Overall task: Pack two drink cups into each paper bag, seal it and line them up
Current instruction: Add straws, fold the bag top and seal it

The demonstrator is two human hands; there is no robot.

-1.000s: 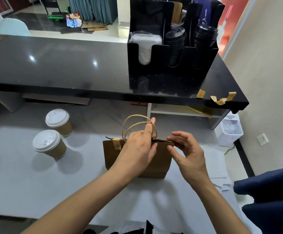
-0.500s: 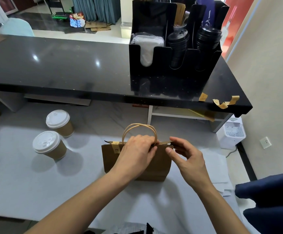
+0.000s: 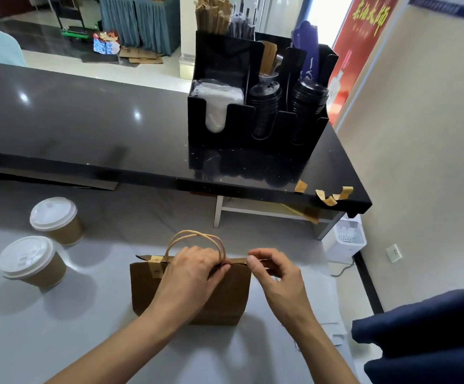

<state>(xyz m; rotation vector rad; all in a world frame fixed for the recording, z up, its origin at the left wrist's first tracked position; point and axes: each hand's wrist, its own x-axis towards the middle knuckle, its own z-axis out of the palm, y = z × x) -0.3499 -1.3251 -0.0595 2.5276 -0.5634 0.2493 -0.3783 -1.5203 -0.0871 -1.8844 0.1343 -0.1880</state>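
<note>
Brown paper bag (image 3: 225,297) stands upright on the white work table (image 3: 59,342), near its front edge, twisted paper handles (image 3: 197,239) arching above the closed mouth; a strip of tan tape (image 3: 155,268) is folded over the top edge near the bag's left corner; left hand (image 3: 194,278) lies over the middle of the bag's top, fingers curled over the folded edge at the handle base and pressing it closed; right hand (image 3: 278,275) is at the bag's right top corner, thumb and forefinger drawn together in a pinch at the edge, other fingers curled loosely; what it pinches is too small to make out; two paper drink cups with white lids stand on the table well left of the bag, the nearer cup (image 3: 32,263) just in front of the farther cup (image 3: 56,220), apart from each other; a black counter (image 3: 86,128) runs behind and above the table; on it a black organizer (image 3: 255,134) holds stacked black lids (image 3: 264,106), a white wrapped bundle and upright paper-sleeved sticks; short tan tape pieces (image 3: 333,195) hang from the counter's right front edge; dark blue fabric (image 3: 430,339) fills the lower right corner.
</note>
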